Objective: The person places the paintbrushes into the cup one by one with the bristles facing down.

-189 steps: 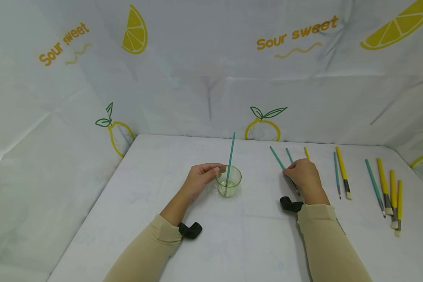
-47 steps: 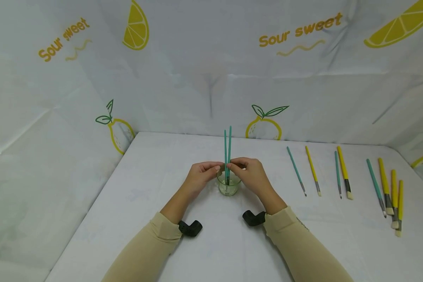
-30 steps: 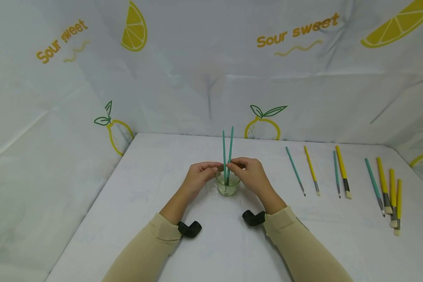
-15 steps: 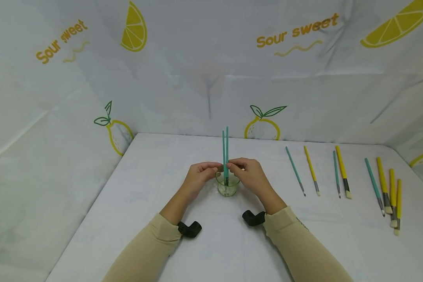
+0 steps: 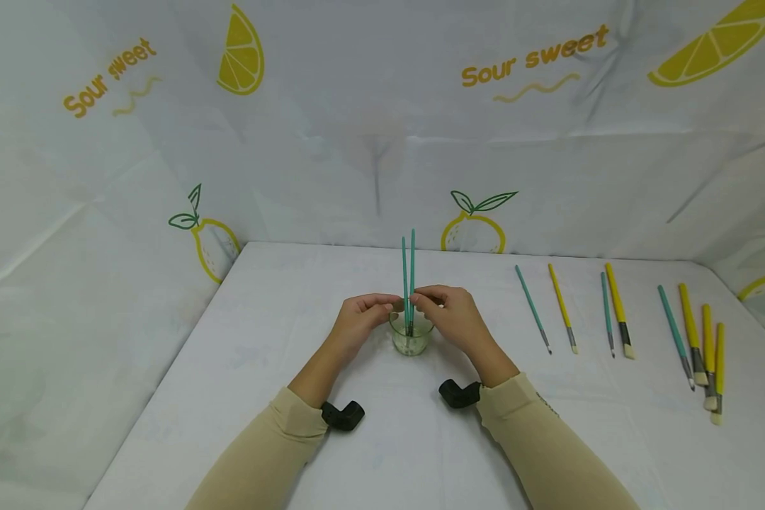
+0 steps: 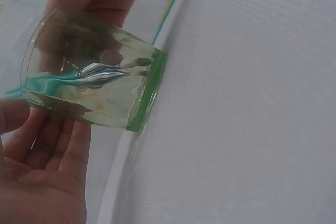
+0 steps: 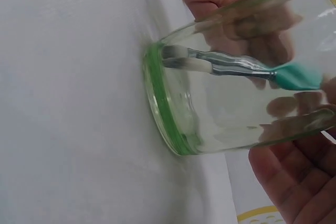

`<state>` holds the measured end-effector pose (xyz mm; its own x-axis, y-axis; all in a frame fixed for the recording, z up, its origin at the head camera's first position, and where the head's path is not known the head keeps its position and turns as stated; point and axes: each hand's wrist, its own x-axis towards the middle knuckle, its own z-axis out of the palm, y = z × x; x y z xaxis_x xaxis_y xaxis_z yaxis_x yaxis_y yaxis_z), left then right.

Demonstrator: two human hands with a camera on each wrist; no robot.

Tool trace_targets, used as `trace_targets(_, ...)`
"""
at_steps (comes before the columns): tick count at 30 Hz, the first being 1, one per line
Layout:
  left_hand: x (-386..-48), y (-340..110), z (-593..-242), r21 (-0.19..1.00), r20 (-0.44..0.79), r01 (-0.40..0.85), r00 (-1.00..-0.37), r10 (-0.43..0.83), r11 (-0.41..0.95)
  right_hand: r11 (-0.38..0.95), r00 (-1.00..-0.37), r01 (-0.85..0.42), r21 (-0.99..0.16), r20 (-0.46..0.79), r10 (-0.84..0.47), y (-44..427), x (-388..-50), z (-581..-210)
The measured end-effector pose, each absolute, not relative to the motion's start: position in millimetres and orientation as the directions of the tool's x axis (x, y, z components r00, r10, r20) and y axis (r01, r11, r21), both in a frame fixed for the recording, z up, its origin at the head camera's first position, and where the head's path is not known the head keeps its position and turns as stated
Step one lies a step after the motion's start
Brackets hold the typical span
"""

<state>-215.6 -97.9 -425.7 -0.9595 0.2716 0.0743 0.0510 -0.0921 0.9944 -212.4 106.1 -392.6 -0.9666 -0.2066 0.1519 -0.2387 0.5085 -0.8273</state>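
Observation:
A small clear glass cup [image 5: 411,347] with a greenish base stands upright on the white table. My left hand [image 5: 362,319] holds its rim from the left, thumb in front and fingers behind. Inside lean two teal paintbrushes, a shorter brush [image 5: 404,265] and a taller brush [image 5: 413,258], handles up. From the right, my right hand [image 5: 451,315] pinches the taller one between thumb and fingers, just above the rim. Through the glass wall [image 7: 226,114] in the right wrist view, both bristle tips [image 7: 176,56] sit close together near the bottom.
Right of the cup lie a teal brush [image 5: 533,308] and a yellow brush [image 5: 562,304]. Beyond them come another teal brush [image 5: 606,312] beside a thicker yellow one [image 5: 618,304]. Several more brushes [image 5: 691,326] lie near the right edge. A lemon-printed cloth [image 5: 331,163] hangs behind.
The right hand has brought a second teal brush from the table on the right into the cup. Lately that brush tilts slightly within the cup. The left hand stays at the rim.

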Motion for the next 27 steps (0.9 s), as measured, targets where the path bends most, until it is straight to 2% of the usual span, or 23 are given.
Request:
trace_targets(6, -215.2, -97.2, -424.8, 0.995, 0.06, 0.037, -0.962, 0.266, -0.089, 0.536, -0.975, -0.223, -0.814, 0.176, -0.14, 122.3, -217.9, -385.6)
trace_targets(14, -214.3, -97.7, -423.5, 0.998, 0.028, 0.013, -0.967, 0.252, -0.059, 0.574, -0.977, -0.162, -0.802, 0.213, 0.021, 166.7, -226.2, -374.6)
trace_targets(21, -215.0, -98.6, -423.3, 0.998, 0.031, 0.018, -0.966, 0.256, -0.053, 0.623, -0.976, -0.03, -0.782, 0.158, 0.152, 206.7, -225.8, -363.0)
trace_targets(27, -214.2, -99.0, -422.6, 0.999, 0.015, 0.003, -0.967, 0.254, -0.048, 0.691, -0.974, 0.045, -0.722, 0.123, 0.192, 237.4, -225.5, -368.6)
